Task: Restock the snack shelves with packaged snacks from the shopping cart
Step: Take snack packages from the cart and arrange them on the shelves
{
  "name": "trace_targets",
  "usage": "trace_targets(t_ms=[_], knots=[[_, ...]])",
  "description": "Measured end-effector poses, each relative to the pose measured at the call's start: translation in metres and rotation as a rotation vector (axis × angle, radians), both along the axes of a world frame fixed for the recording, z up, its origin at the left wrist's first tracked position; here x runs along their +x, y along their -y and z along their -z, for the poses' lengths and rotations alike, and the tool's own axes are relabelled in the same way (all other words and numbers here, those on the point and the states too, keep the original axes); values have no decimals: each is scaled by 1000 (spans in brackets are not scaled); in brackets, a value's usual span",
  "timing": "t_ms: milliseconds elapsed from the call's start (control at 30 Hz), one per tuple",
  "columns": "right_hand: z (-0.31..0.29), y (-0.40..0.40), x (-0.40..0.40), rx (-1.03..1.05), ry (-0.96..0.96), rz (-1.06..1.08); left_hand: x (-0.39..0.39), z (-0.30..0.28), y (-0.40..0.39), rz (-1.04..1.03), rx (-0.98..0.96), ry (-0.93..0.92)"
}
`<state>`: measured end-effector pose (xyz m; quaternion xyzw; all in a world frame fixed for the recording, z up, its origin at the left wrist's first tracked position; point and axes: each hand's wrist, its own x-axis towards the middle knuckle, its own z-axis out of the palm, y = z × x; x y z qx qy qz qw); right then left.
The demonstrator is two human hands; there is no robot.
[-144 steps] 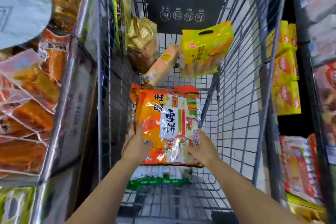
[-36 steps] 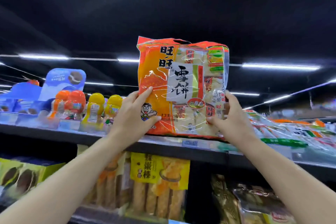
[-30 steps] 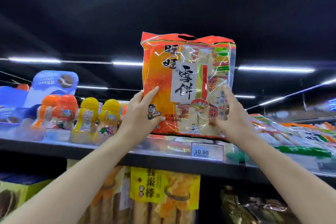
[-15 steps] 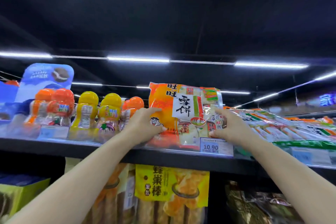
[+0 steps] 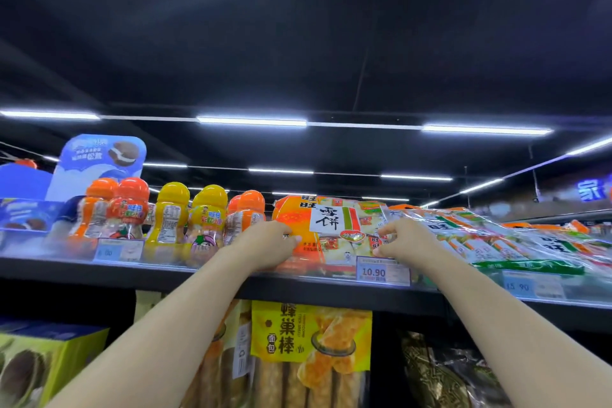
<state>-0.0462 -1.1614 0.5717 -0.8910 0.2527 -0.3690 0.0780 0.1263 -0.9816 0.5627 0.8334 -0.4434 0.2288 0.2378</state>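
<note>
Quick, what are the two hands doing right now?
Left hand: curled on the left side of the orange snack bag on the top shelf.
Right hand: curled on the same bag's right side.

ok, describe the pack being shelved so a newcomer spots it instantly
Top shelf, above the 10.90 price tag. Between the capped bottles and the flat-lying packs leans the orange pack, both hands on it. It alone shows its front: white label, black brush characters.

The orange snack bag (image 5: 328, 228), earlier held high, now lies back on the shelf (image 5: 298, 291).
</note>
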Motion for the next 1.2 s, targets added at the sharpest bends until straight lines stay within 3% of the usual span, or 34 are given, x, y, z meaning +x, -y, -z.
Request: trace_targets(t_ms=[100, 233, 367, 533, 700, 933, 1200], knots=[[3, -8, -9, -121, 24, 40, -7, 5, -8, 5, -21, 4], [12, -22, -28, -250, 144, -16, -20, 17, -27, 25, -207, 50], [37, -46, -47, -335, 249, -220, -51, 41, -47, 87, -319, 107], [107, -75, -71, -388, 178, -400, -99, 97, -74, 92, -351, 201], [181, -95, -98, -347, 83, -567, -162, 173, -118, 12, -293, 362], [275, -160, -149, -386, 25, -864, -270, 280, -205, -192, -76, 328], [348, -262, -188, -340, -52, -1141, -374, 356, -329, -398, 65, 195]])
